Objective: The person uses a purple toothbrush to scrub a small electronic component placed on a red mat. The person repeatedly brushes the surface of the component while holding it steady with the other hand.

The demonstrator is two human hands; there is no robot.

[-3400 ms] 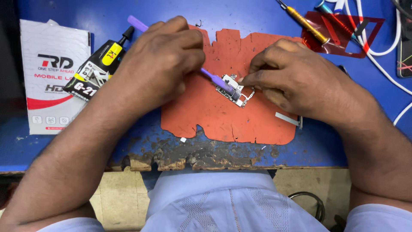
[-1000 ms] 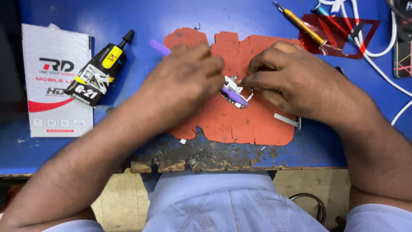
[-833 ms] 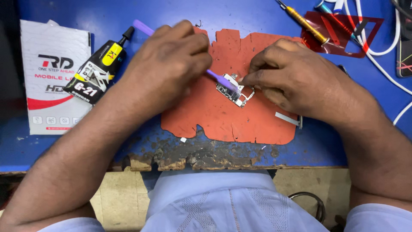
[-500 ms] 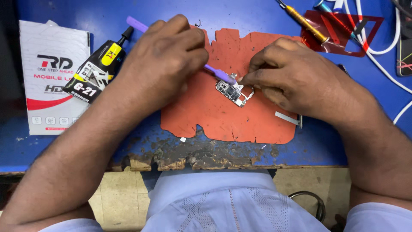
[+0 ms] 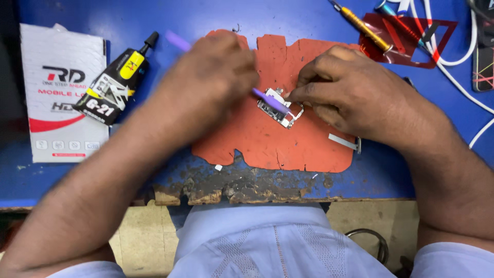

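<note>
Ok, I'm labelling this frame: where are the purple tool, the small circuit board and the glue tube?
purple tool [image 5: 270,100], head view, shaft near tip
small circuit board [image 5: 280,116], head view, lower edge
glue tube [image 5: 116,85], head view, body

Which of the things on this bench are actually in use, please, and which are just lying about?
In use: left hand, purple plastic tool, small circuit board, right hand, orange silicone mat.
Lying about: black glue tube, white packet, yellow-handled screwdriver, white cable.

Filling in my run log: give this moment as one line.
left hand: holds purple tool | right hand: pins small circuit board | base: orange mat
</note>
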